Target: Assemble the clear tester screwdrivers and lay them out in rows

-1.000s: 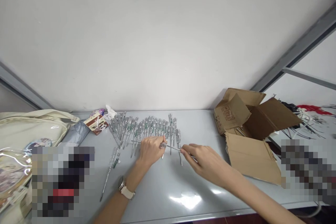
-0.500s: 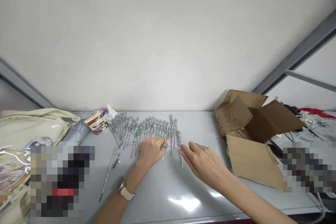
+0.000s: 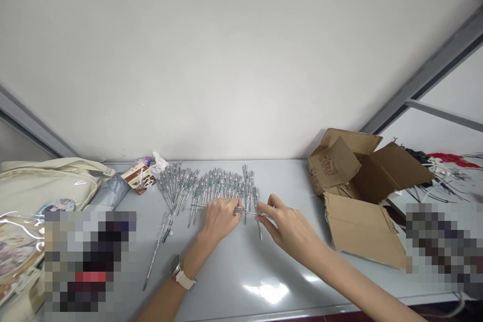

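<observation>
The piece in hand looks unfinished: the left hand (image 3: 222, 217) is wrapped around a clear-handled screwdriver (image 3: 238, 209) above the tabletop (image 3: 234, 287), and the right hand (image 3: 289, 224) pinches a thin metal rod (image 3: 250, 213) at its end between the fingers. Behind them lie many similar screwdrivers (image 3: 217, 181), some showing green inside their handles; whether these are complete cannot be told. One separate screwdriver (image 3: 153, 251) lies nearer the person, with a green spring (image 3: 166, 235) loose beside its handle, so that one seems left to put together.
</observation>
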A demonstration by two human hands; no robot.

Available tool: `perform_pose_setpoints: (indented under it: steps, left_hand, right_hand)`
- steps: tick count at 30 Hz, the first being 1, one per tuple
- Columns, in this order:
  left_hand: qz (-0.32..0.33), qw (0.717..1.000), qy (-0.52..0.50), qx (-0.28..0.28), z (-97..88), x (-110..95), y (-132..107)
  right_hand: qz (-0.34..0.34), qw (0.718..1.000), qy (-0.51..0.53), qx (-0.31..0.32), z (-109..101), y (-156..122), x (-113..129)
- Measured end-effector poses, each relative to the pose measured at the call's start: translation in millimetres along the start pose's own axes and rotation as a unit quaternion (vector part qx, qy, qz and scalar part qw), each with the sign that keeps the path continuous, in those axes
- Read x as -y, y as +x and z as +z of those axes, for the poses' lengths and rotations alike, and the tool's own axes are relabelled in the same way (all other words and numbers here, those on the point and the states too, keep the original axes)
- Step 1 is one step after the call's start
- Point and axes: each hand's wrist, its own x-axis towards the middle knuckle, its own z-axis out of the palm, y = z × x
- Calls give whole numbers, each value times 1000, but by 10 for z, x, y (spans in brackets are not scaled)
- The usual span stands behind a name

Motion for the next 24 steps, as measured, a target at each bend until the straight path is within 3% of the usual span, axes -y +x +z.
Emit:
perform_pose_setpoints:
  steps: [4,7,10,14,17,20,24]
  left_hand:
    - [-11,1000,5,0,11,16,4]
    - [-29,999,12,-12,1,51,20]
    - [-32,999,11,-18,-8,58,30]
    - [-27,1000,5,-14,-6,31,23]
    - [-30,999,4,-15,-1,27,14]
    - [-32,999,1,-17,6,49,10]
    - [-35,999,-3,-20,8,91,13]
  right_hand:
    - [21,998,64,-18,-1,31,10]
    - [64,988,138,-42,96,33,-133]
    - [126,978,140,-89,372,40,-382]
    - [187,966,15,-178,841,110,-707]
    - [158,954,-36,-251,1008,157,-804]
    - [112,951,-22,-288,970,101,-696]
    - [3,976,77,-206,876,-114,-311]
